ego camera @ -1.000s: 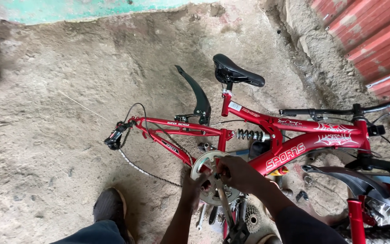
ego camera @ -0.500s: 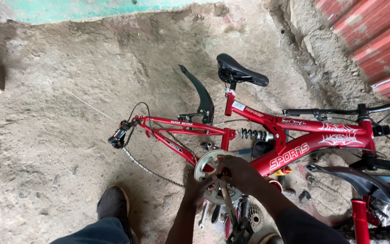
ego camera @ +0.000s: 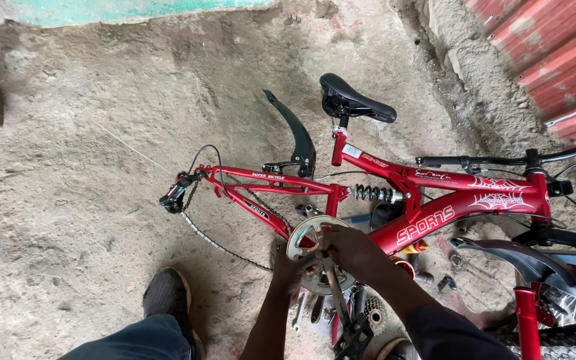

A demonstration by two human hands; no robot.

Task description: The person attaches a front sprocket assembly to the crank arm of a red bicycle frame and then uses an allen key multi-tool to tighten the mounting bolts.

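We look down at a red bicycle frame (ego camera: pixel 435 220) with no rear wheel, resting on a rough concrete floor (ego camera: pixel 68 220). Our right hand (ego camera: pixel 351 250) sits on the silver chainring (ego camera: pixel 308 250) at the bottom bracket, its grip closed around the base of the crank arm (ego camera: pixel 338 293), which runs down toward a black pedal (ego camera: pixel 355 333). Our left hand (ego camera: pixel 291 267) presses against the lower left edge of the chainring; we cannot tell how far its grip is closed, since the fingers are hidden behind the ring. A slack chain (ego camera: pixel 215 243) hangs from the rear derailleur (ego camera: pixel 175 195) toward the chainring. Above stand the black saddle (ego camera: pixel 351 100) and a black mudguard (ego camera: pixel 295 133). Loose metal tools (ego camera: pixel 301 310) lie on the floor just below the hands, and our dark shoe (ego camera: pixel 165 293) stands to their left.
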